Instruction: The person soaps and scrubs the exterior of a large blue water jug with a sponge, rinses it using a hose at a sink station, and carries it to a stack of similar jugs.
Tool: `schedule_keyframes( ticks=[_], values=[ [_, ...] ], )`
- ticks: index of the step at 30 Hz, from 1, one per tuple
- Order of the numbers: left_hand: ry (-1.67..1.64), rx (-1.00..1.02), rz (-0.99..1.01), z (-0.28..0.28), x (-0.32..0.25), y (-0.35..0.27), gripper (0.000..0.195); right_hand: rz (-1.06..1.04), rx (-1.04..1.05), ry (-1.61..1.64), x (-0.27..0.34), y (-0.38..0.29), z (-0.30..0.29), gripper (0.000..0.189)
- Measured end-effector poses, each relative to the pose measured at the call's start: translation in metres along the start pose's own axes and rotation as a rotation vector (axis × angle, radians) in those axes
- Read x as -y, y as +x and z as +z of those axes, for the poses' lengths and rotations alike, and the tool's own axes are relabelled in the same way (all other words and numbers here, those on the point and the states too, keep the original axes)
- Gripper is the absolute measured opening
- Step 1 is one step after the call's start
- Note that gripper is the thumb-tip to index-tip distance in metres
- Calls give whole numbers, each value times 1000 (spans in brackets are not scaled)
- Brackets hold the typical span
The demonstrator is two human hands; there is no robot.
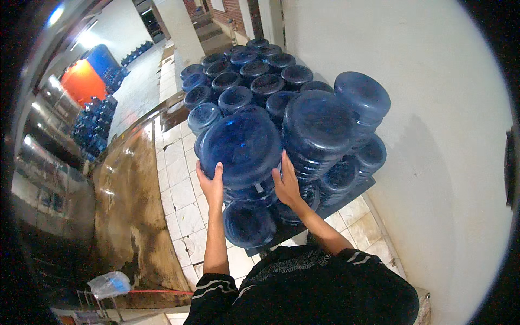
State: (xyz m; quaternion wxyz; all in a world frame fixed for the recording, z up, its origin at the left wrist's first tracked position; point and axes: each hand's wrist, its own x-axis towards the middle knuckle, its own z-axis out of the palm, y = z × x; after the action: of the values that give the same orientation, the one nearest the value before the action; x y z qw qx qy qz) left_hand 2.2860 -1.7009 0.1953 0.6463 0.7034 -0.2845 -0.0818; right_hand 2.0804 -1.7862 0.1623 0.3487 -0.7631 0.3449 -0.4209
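A large blue plastic water jug [241, 148] sits upside down in front of me, its round base facing up. My left hand [210, 183] presses on its left side, thumb up along the near wall. Against the right side lies my right hand [287, 185], fingers extended between this jug and a second inverted jug [319, 122]. Both jugs are on an upper layer, above other inverted jugs such as one at the near corner [250, 223]. A third raised jug [361, 95] leans toward the wall. Under the near jugs shows the edge of a dark platform [367, 183].
Many more inverted jugs [254, 69] stand packed behind. A pale wall [438, 122] runs along the right. White floor tiles [183, 195] border a wet brown floor [126, 203] at left. Beyond are steel tanks [53, 170], an orange tank [83, 81] and a plastic-covered stool [109, 284].
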Motion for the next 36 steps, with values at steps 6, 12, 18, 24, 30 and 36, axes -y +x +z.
schedule_keyframes(
  ticks=[6,12,18,24,30,36],
  values=[
    [34,38,8,0,6,0,83,278,-101,-76,-39,-67,1,59],
    [-60,76,35,-4,10,10,76,480,-251,-159,-109,-149,-23,32],
    [-231,141,-28,-10,6,14,64,669,-407,-334,-180,-320,-85,12],
    [-183,24,33,-10,27,12,61,990,-608,-746,-92,-441,-127,43],
    [-137,-5,464,-17,-21,-103,56,1523,-640,-867,-50,-573,-103,36],
    [-168,750,534,17,-38,-284,29,1313,-382,-1041,-19,-733,-41,25]
  ],
)
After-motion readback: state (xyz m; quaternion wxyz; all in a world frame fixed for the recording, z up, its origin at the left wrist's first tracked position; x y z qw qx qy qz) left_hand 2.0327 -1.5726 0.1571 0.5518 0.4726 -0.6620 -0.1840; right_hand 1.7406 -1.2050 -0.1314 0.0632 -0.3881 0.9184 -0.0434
